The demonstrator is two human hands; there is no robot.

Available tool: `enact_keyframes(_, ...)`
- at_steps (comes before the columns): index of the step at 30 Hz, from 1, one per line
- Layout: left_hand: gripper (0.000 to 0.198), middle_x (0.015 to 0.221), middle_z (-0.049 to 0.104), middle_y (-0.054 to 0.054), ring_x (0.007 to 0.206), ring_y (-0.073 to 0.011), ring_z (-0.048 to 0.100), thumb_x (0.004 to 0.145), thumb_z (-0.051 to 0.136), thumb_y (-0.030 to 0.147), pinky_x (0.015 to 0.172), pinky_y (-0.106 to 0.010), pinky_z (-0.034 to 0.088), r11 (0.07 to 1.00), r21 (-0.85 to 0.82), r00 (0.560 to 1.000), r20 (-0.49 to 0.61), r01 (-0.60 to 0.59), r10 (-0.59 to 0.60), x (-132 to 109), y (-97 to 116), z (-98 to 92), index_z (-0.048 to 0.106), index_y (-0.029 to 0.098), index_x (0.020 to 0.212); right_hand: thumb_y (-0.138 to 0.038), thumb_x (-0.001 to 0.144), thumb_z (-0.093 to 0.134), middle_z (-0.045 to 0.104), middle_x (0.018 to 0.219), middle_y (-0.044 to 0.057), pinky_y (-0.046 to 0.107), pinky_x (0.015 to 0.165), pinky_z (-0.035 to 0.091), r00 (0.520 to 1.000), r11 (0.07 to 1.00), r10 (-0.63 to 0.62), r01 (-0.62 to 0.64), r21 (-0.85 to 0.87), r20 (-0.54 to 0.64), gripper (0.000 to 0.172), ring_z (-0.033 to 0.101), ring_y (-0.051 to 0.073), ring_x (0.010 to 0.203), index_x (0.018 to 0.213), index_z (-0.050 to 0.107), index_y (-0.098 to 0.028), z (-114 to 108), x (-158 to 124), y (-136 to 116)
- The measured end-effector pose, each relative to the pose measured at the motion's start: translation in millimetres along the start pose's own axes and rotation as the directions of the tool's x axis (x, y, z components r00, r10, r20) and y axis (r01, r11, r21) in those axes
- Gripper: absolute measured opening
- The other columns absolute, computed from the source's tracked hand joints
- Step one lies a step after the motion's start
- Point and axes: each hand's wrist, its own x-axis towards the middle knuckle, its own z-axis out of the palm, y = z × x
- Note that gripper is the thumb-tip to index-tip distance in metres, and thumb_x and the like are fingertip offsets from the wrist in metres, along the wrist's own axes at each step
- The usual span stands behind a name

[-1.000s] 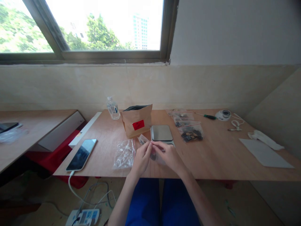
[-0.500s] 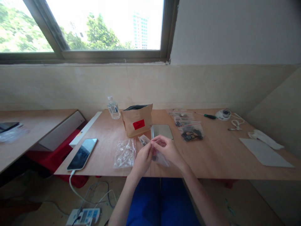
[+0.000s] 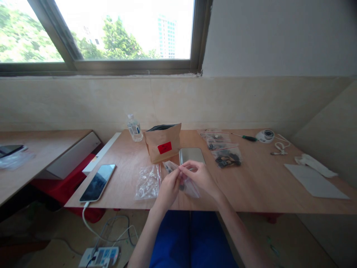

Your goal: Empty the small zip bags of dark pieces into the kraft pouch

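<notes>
Both my hands meet over the near middle of the wooden table (image 3: pixel 259 186). My left hand (image 3: pixel 168 189) and my right hand (image 3: pixel 201 178) pinch a small clear zip bag (image 3: pixel 191 188) with dark bits inside, holding it just above the table. A pile of empty clear bags (image 3: pixel 147 181) lies just left of my left hand. Behind my hands stands a brown paper pouch (image 3: pixel 163 143) with a red label, and a small silver scale (image 3: pixel 192 155) lies beside it.
A phone (image 3: pixel 97 182) on a white cable lies at the left front. A water bottle (image 3: pixel 134 128) stands at the back. Filled zip bags (image 3: pixel 223 150), a green screwdriver (image 3: pixel 245 137), a white round device (image 3: pixel 264 136) and white sheets (image 3: pixel 315 180) lie to the right.
My right hand has lifted slightly and slid along the top edge of the small bag; the bag has tilted a little. Nothing else on the table has moved.
</notes>
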Motion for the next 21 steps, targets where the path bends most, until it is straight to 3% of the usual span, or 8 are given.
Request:
enact_keyframes(12,0.023,0.075,0.057,-0.002,0.069,-0.0153,0.053,0.092,0.035,0.031,0.063,-0.025,0.038,0.995,-0.08,0.998,-0.004,0.058,-0.058,-1,6,1.4,0.053,0.018,0.085,-0.039,0.077,0.062,0.071,0.08,0.006,0.027,0.065,0.051,0.996,0.991,0.085,-0.084,0.107,-0.007,0.027,0.064,0.017,0.072,0.083,0.071,-0.014,0,0,6)
enact_keyframes(19,0.023,0.071,0.051,0.0,0.067,-0.0146,0.051,0.092,0.033,0.029,0.063,-0.025,0.038,0.989,-0.093,0.99,-0.073,0.111,-0.118,-3,0,-0.7,0.045,0.02,0.075,-0.039,0.075,0.065,0.07,0.101,0.007,0.033,0.084,0.051,0.989,0.977,0.086,-0.108,0.182,0.124,0.034,0.065,0.021,0.093,0.101,0.068,-0.018,2,-8,9)
enact_keyframes(21,0.025,0.071,0.051,0.001,0.068,-0.0146,0.051,0.092,0.031,0.03,0.065,-0.025,0.038,0.986,-0.112,0.986,-0.099,0.123,-0.134,-4,0,-1.0,0.044,0.02,0.073,-0.04,0.077,0.062,0.07,0.099,0.006,0.034,0.085,0.051,0.99,0.983,0.082,-0.1,0.156,0.119,0.032,0.065,0.021,0.093,0.099,0.069,-0.019,3,-10,10)
